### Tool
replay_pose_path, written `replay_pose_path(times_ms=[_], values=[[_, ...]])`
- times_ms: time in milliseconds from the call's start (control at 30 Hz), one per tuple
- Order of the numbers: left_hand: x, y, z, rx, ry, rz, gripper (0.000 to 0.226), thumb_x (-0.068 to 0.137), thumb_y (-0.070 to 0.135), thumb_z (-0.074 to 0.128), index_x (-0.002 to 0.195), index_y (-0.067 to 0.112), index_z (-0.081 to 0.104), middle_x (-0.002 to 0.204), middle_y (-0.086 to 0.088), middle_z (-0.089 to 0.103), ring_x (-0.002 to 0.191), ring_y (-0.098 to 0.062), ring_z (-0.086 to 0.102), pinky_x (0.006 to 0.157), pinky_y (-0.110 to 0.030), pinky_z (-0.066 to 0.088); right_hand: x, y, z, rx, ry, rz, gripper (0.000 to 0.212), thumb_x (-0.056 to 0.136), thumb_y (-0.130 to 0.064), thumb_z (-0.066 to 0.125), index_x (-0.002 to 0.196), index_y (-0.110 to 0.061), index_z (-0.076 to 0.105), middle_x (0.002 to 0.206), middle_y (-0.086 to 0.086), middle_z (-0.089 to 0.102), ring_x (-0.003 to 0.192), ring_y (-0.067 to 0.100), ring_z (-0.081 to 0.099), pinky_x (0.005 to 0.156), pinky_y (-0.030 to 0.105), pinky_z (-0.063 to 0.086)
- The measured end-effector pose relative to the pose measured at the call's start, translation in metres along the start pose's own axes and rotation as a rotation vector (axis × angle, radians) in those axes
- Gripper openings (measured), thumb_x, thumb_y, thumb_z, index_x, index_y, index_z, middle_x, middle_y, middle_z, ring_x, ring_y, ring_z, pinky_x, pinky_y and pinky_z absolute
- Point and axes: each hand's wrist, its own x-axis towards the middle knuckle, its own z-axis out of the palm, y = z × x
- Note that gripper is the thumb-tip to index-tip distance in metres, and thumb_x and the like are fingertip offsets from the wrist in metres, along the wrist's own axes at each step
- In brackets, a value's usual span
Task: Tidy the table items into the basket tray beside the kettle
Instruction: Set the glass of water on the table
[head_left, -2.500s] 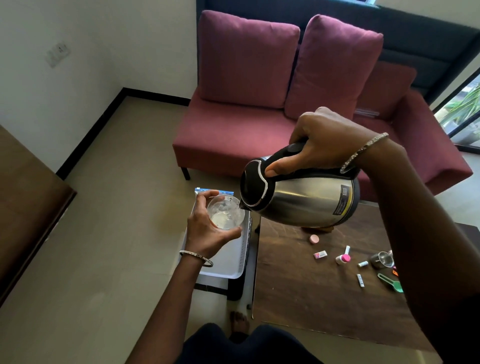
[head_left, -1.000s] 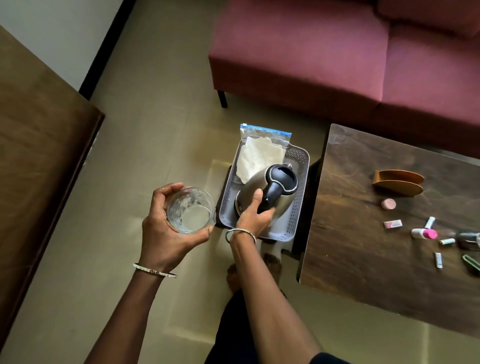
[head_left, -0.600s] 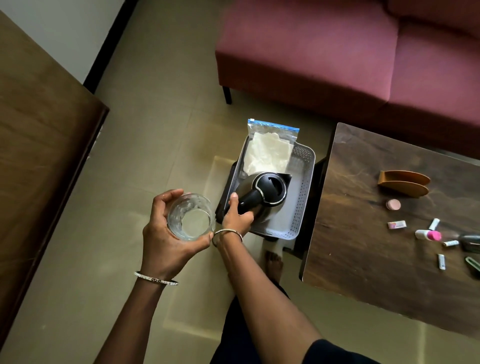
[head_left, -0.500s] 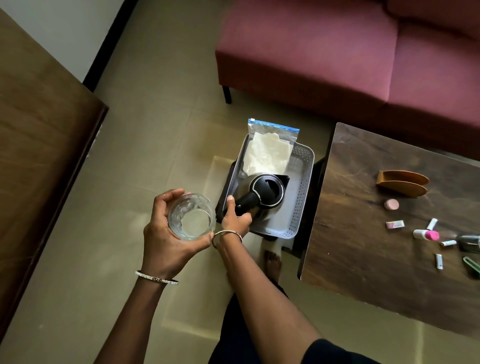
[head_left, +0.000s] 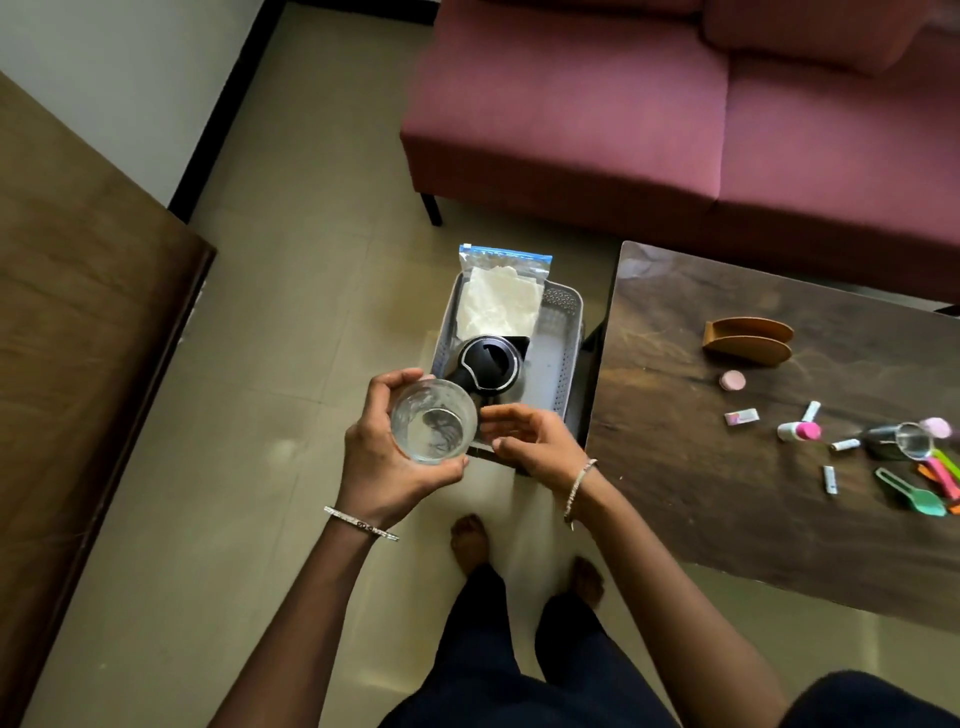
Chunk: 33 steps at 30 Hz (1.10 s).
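Observation:
My left hand (head_left: 382, 462) grips a clear glass (head_left: 434, 421) with a little water in it, held above the floor in front of the basket tray. My right hand (head_left: 530, 441) hovers just right of the glass, fingers relaxed and holding nothing. The steel kettle (head_left: 488, 366) with its black lid stands upright in the grey basket tray (head_left: 563, 343), next to a zip bag of white paper (head_left: 501, 301). On the dark wooden table (head_left: 727, 493) lie small items: a pink-capped bottle (head_left: 797, 430), a pink disc (head_left: 732, 380), small tubes, a steel cup (head_left: 901, 441) and coloured spoons (head_left: 914, 493).
A brown wooden holder (head_left: 748, 343) stands on the table's far side. A maroon sofa (head_left: 649, 119) fills the back. A brown wooden surface (head_left: 78, 338) runs along the left. My bare feet (head_left: 470, 540) stand on the tiled floor between them.
My right hand set the kettle down in the basket tray, let go of its handle and drew back toward the glass. My left hand brought the glass right, closer to the tray.

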Motion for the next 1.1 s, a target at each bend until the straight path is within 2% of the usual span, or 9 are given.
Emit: replay_pose_path(times_ms=[100, 167, 300, 467, 667, 767, 867, 933, 1100], values=[[-0.011, 0.029, 0.026, 0.0, -0.04, 0.056, 0.09, 0.045, 0.023, 0.092, 0.123, 0.023, 0.048, 0.118, 0.013, 0.065, 0.105, -0.003, 0.065, 0.09, -0.017, 0.051, -0.041, -0.015, -0.03, -0.215, -0.053, -0.214, 0.065, 0.08, 0.015, 0.062, 0.136, -0.016, 0.055, 0.128, 0.007, 0.065, 0.122, 0.019, 0.06, 0.096, 0.039, 0.056], [-0.019, 0.052, 0.049, 0.001, -0.073, 0.103, 0.09, 0.045, 0.022, 0.092, 0.124, 0.021, 0.049, 0.117, 0.012, 0.065, 0.105, -0.004, 0.065, 0.091, -0.02, 0.052, -0.066, -0.019, -0.051, -0.324, -0.048, -0.303, 0.073, 0.076, 0.008, 0.068, 0.14, -0.021, 0.049, 0.132, 0.0, 0.062, 0.125, 0.014, 0.057, 0.097, 0.039, 0.056], [-0.037, 0.099, 0.107, -0.007, -0.131, 0.172, 0.09, 0.045, 0.021, 0.093, 0.123, 0.02, 0.049, 0.116, 0.009, 0.066, 0.105, -0.004, 0.065, 0.092, -0.026, 0.053, -0.114, -0.008, -0.1, -0.484, 0.071, -0.464, 0.091, 0.065, -0.015, 0.09, 0.144, -0.017, 0.046, 0.134, -0.005, 0.06, 0.12, 0.012, 0.06, 0.1, 0.035, 0.052], [-0.074, 0.157, 0.187, -0.049, -0.202, 0.251, 0.092, 0.047, 0.022, 0.095, 0.125, 0.02, 0.047, 0.117, 0.01, 0.065, 0.106, -0.005, 0.065, 0.091, -0.022, 0.053, -0.177, 0.024, -0.172, -0.434, 0.284, -0.589, 0.092, 0.059, -0.027, 0.095, 0.138, -0.01, 0.051, 0.132, -0.002, 0.06, 0.118, 0.012, 0.061, 0.101, 0.027, 0.049], [-0.126, 0.221, 0.284, -0.106, -0.325, 0.326, 0.096, 0.051, 0.022, 0.095, 0.132, 0.019, 0.044, 0.125, 0.008, 0.062, 0.114, -0.005, 0.062, 0.096, -0.029, 0.053, -0.257, 0.067, -0.262, -0.394, 0.512, -0.621, 0.081, 0.059, -0.033, 0.094, 0.128, -0.008, 0.059, 0.117, 0.002, 0.068, 0.106, 0.015, 0.066, 0.091, 0.028, 0.054], [-0.146, 0.249, 0.327, -0.112, -0.424, 0.35, 0.101, 0.052, 0.024, 0.096, 0.137, 0.017, 0.041, 0.132, 0.006, 0.058, 0.119, -0.003, 0.058, 0.099, -0.031, 0.052, -0.293, 0.09, -0.305, -0.381, 0.595, -0.607, 0.08, 0.056, -0.031, 0.096, 0.124, -0.01, 0.06, 0.114, -0.004, 0.068, 0.102, 0.006, 0.065, 0.09, 0.018, 0.052], [-0.161, 0.276, 0.369, -0.132, -0.526, 0.36, 0.104, 0.053, 0.028, 0.095, 0.14, 0.017, 0.04, 0.136, 0.008, 0.056, 0.122, -0.002, 0.056, 0.102, -0.03, 0.05, -0.325, 0.11, -0.346, -0.376, 0.669, -0.567, 0.081, 0.054, -0.028, 0.097, 0.125, -0.01, 0.061, 0.114, -0.001, 0.071, 0.103, 0.011, 0.068, 0.088, 0.027, 0.055], [-0.166, 0.289, 0.393, -0.124, -0.588, 0.353, 0.106, 0.054, 0.031, 0.095, 0.142, 0.018, 0.038, 0.137, 0.009, 0.054, 0.124, -0.002, 0.054, 0.104, -0.03, 0.048, -0.34, 0.121, -0.367, -0.352, 0.713, -0.556, 0.079, 0.054, -0.029, 0.095, 0.124, -0.016, 0.062, 0.111, -0.005, 0.071, 0.101, 0.008, 0.068, 0.086, 0.029, 0.056], [-0.158, 0.305, 0.451, -0.131, -0.759, 0.301, 0.104, 0.057, 0.026, 0.094, 0.143, 0.015, 0.037, 0.14, 0.002, 0.052, 0.129, -0.007, 0.051, 0.109, -0.035, 0.044, -0.358, 0.139, -0.419, -0.299, 0.794, -0.506, 0.084, 0.054, -0.054, 0.087, 0.126, -0.021, 0.061, 0.11, -0.017, 0.068, 0.102, -0.007, 0.064, 0.088, 0.012, 0.05]])
